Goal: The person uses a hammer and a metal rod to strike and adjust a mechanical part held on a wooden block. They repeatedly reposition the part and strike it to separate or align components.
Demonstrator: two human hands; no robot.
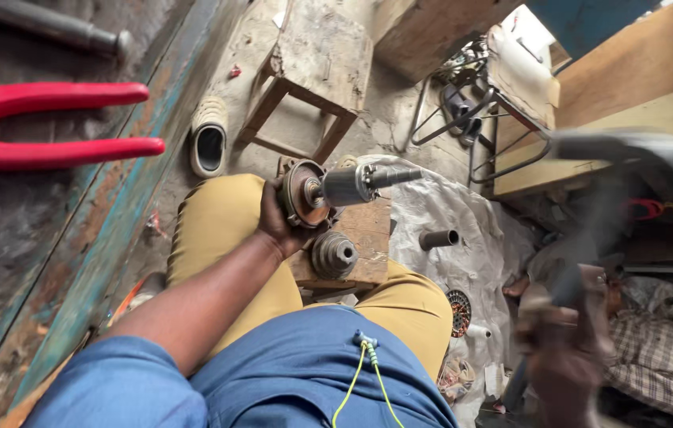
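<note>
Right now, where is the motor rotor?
The motor rotor is mid-frame, gripped by the left hand over the wooden block, above the grey stepped pulley.

The pliers at the far left have bright red handles. The bench edge beside them shows worn teal paint over rust brown. The trousers are mustard yellow, the shirt blue, with a yellow-green cord lying down it. The metal part in the left hand is rusty copper at its disc and grey along its shaft. The slipper on the floor is cream with a dark inside. A checked cloth in brown and white lies near right. The sheet is pale grey.
</note>
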